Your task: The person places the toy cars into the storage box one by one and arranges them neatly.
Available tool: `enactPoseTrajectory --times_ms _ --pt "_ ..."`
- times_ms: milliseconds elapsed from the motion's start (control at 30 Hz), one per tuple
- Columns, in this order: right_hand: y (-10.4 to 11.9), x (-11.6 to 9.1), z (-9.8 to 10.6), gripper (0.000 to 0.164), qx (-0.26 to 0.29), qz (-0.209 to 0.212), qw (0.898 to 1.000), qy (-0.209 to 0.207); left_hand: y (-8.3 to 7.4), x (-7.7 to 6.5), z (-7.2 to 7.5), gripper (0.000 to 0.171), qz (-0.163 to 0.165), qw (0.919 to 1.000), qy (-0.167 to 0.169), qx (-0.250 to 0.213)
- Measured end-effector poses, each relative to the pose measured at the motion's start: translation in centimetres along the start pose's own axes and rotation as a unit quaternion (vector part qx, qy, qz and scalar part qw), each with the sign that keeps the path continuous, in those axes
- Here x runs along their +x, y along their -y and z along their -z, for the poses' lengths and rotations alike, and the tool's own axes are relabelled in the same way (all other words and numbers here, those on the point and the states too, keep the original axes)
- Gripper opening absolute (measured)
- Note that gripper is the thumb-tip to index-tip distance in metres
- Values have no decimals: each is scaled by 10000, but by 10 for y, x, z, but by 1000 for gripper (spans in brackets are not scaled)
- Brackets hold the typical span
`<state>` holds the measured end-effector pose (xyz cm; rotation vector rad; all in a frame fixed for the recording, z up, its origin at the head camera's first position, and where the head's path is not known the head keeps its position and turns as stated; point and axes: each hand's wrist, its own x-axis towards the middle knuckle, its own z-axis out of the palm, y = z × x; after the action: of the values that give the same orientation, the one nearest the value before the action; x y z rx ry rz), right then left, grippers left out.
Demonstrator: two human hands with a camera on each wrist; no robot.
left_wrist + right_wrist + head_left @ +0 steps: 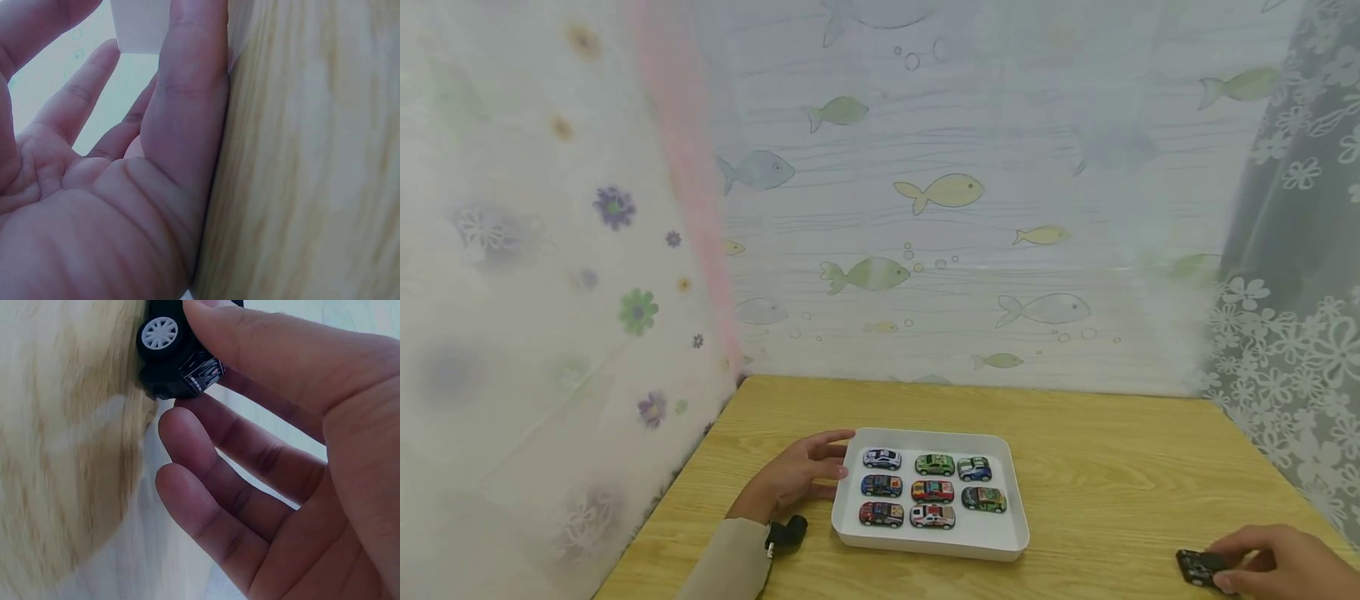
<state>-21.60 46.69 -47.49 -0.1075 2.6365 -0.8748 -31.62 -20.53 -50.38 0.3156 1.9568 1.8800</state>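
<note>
A white tray point(985, 533) holds several small toy cars in rows, among them a green car point(935, 464) and a red and yellow car point(932, 491). At its left side, my left hand point(801, 477) touches the rim with extended fingers. The left wrist view shows the edge of this hand point(119, 187) lying along the tabletop, near a white wall of the tray point(140, 28). Far to the right, my right hand point(1277, 560) pinches a black toy car point(1197, 568) at the table. Close up, the black toy car point(172, 359) shows a white-spoked wheel, and the thumb lies over its side.
The wooden table point(1097, 467) extends around the tray. A fish-print curtain point(955, 283) hangs behind it, with flower-patterned sheets at the left point(550, 333) and right point(1300, 317). A black wrist device point(787, 532) sits by the left sleeve point(726, 560).
</note>
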Motion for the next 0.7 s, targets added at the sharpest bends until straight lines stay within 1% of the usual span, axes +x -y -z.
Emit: enactPoseTrajectory --times_ms 133,267,433,700 --pt "2 0 0 47 -36 390 9992 97 -2 -1 -1 73 35 10000 -36 -2" --pt "6 0 -1 40 -28 677 9976 158 -3 -2 -2 73 57 10000 -63 -12" --pt "14 2 -5 37 22 771 9969 134 -2 -2 -1 73 75 9999 -104 12" --pt "35 5 -17 40 112 908 9958 -20 0 2 1 73 76 9999 -108 -17"
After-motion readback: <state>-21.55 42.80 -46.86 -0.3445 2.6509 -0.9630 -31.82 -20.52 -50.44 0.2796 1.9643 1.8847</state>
